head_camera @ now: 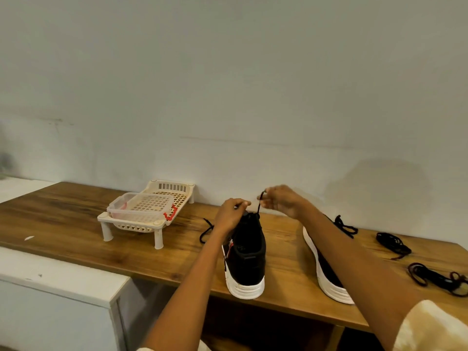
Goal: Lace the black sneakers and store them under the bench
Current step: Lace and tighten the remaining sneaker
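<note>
A black sneaker with a white sole stands on the wooden table, heel toward me. My left hand grips its upper near the eyelets. My right hand pinches the end of a black lace and holds it up from the shoe. The lace's other end trails on the table to the left. The second black sneaker lies to the right, partly hidden by my right forearm, with its own lace loose behind it.
A cream plastic rack on short legs stands at the back left with a clear container on it. Two bundles of dark laces lie at the right. A white cabinet sits lower left. The wall is close behind.
</note>
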A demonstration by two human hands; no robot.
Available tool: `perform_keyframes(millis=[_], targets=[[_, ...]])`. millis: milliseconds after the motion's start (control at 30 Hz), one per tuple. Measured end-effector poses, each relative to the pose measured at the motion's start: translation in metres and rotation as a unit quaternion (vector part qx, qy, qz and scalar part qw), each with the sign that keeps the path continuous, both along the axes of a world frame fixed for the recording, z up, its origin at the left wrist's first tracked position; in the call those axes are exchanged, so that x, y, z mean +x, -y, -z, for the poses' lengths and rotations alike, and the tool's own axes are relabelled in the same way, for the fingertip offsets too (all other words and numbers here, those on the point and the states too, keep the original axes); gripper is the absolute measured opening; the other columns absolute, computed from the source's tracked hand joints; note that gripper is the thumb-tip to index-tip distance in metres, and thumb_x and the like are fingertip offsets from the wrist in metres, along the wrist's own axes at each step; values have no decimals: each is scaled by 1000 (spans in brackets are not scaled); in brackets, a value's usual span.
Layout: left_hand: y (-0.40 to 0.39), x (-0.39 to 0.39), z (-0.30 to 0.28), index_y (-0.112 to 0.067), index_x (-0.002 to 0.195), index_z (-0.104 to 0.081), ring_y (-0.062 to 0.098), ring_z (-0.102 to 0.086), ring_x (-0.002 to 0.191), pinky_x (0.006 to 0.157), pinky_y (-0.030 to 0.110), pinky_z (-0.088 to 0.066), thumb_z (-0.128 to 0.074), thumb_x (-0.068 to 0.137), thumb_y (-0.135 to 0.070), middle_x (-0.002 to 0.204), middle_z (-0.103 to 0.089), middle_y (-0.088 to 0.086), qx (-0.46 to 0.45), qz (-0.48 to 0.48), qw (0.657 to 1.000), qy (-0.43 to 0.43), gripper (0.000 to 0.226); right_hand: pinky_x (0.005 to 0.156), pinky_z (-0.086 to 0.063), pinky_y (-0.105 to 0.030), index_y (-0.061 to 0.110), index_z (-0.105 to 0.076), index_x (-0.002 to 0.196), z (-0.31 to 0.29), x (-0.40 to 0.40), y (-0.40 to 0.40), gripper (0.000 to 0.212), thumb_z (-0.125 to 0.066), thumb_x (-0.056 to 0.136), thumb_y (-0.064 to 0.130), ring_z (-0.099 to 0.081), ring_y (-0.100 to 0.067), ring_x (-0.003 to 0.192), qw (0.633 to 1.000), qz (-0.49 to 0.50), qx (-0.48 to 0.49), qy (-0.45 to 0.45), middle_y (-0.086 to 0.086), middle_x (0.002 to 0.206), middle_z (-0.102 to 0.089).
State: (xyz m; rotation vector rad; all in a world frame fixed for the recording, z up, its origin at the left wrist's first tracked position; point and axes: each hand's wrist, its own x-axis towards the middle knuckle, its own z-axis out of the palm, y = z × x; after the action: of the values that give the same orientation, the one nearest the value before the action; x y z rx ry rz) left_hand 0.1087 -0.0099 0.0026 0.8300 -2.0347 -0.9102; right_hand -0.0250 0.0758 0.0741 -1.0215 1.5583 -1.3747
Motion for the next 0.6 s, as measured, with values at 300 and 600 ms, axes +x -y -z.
perform_keyframes(millis=[300,600], targets=[[0,-4,-48,-7,94,-73,10,-60,77,77,26,-47,-69,85,-25,89,-70,7,17,97,991,86,21,61,-55,-27,7,-50,82,-120,-15,-19,20,-39,99,5,-60,-16,57,920,61,-327,209,-7,72,-60],[-33,14,-155,-2,91,-70,-6,-55,58,52,5,-39,-64,90,-18,74,-64,-3,-38,58,997,-40,17,57,-50,-18,2,-58,121,-25,5,-26,27,-48,98,12,-54,-13,60,954,-44,-44,-293,-4,74,-59]])
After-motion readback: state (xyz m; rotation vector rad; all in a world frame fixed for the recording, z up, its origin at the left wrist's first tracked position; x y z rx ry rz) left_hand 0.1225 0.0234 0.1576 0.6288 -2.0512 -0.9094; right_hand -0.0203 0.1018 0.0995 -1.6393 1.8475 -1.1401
